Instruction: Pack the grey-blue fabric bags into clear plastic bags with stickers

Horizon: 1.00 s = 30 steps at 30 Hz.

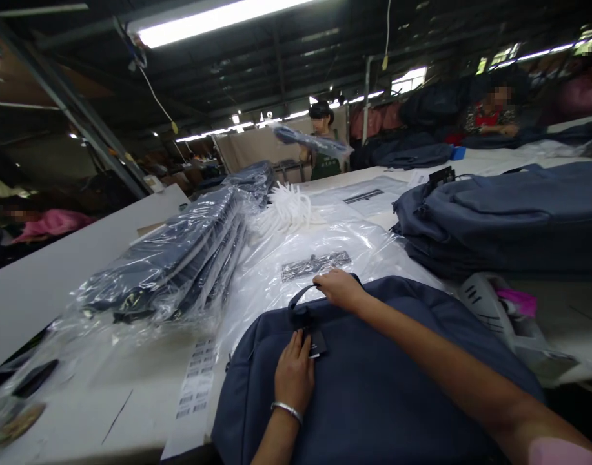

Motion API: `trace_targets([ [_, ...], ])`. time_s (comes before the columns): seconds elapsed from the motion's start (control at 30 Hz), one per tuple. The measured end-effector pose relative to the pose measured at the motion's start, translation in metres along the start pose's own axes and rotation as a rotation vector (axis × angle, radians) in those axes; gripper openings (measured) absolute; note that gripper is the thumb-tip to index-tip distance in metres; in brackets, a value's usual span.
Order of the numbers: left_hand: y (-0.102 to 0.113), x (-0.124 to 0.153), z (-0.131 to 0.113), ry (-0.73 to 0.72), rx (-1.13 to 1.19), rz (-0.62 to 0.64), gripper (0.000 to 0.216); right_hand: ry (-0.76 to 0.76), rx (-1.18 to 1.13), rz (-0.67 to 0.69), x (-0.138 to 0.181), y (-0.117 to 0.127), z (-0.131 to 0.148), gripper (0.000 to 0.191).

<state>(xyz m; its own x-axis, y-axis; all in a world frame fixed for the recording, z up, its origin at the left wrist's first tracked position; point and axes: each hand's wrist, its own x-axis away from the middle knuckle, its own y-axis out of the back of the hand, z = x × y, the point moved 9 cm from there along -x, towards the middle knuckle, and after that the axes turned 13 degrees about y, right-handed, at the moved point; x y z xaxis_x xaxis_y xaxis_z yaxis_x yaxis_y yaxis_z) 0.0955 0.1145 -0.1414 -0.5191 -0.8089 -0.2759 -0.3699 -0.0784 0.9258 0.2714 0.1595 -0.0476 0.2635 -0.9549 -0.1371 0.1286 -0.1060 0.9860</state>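
Observation:
A dark blue backpack (pixel 373 374) lies on the table right in front of me. My right hand (pixel 339 289) is closed round its black carry loop (pixel 300 298) at the top edge. Lower down, my left hand (pixel 294 371), with a silver bangle at the wrist, has its fingers on a black hang tag (pixel 318 345) near the base of the loop; its thumb is mostly hidden. Just beyond the backpack are clear plastic bags (pixel 257 278) with a dark printed strip (pixel 316 266).
Plastic-wrapped blue backpacks (pixel 164 248) are stacked at left. White strips (pixel 290 205) lie behind the plastic. More backpacks (pixel 513 213) and a grey plastic basket (pixel 489 310) are at right. A barcode label sheet (pixel 195 381) sits near the left edge. A co-worker (pixel 323 145) handles a wrapped item opposite.

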Motion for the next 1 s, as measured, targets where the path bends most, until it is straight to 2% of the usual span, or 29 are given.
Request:
trace_targets([
  [0.07,0.002,-0.001,0.0,0.017,0.022,-0.001,0.047,0.102,-0.018,-0.056,0.033,0.002,0.032,0.028],
  [0.13,0.003,-0.002,0.0,0.034,0.046,0.018,0.046,0.186,-0.068,-0.065,0.068,-0.016,0.063,0.028],
  [0.27,0.011,-0.002,0.002,0.01,0.122,0.096,0.046,0.052,-0.08,-0.096,0.124,-0.068,0.086,0.036],
  [0.37,0.029,-0.004,0.007,0.049,0.203,0.108,0.039,-0.046,-0.093,-0.181,0.142,-0.086,0.089,0.045],
  [0.43,0.048,-0.006,0.008,0.11,0.245,0.04,0.035,-0.079,-0.127,-0.215,0.143,-0.089,0.088,0.046],
  [0.5,0.057,-0.006,-0.006,0.074,0.263,0.007,0.035,-0.1,-0.171,-0.228,0.142,-0.087,0.087,0.046],
  [0.57,0.047,-0.002,-0.033,-0.067,0.235,0.085,0.037,-0.117,-0.23,-0.248,0.146,-0.078,0.087,0.047],
  [0.67,0.012,0.014,-0.056,-0.223,0.132,0.249,0.046,-0.163,-0.381,-0.315,0.174,-0.057,0.09,0.043],
  [0.73,-0.005,0.022,-0.055,-0.234,0.084,0.281,0.053,-0.274,-0.489,-0.383,0.212,-0.044,0.089,0.034],
  [0.8,-0.014,0.026,-0.048,-0.227,0.071,0.279,0.054,-0.48,-0.551,-0.436,0.26,-0.041,0.086,0.027],
  [0.83,-0.017,0.027,-0.046,-0.228,0.07,0.276,0.054,-0.605,-0.574,-0.43,0.285,-0.046,0.086,0.031],
  [0.93,-0.018,0.028,-0.042,-0.248,0.067,0.261,0.055,-0.95,-0.766,-0.232,0.343,-0.092,0.093,0.055],
  [1.0,-0.017,0.027,-0.042,-0.257,0.064,0.248,0.056,-1.109,-1.019,-0.107,0.361,-0.133,0.106,0.066],
])
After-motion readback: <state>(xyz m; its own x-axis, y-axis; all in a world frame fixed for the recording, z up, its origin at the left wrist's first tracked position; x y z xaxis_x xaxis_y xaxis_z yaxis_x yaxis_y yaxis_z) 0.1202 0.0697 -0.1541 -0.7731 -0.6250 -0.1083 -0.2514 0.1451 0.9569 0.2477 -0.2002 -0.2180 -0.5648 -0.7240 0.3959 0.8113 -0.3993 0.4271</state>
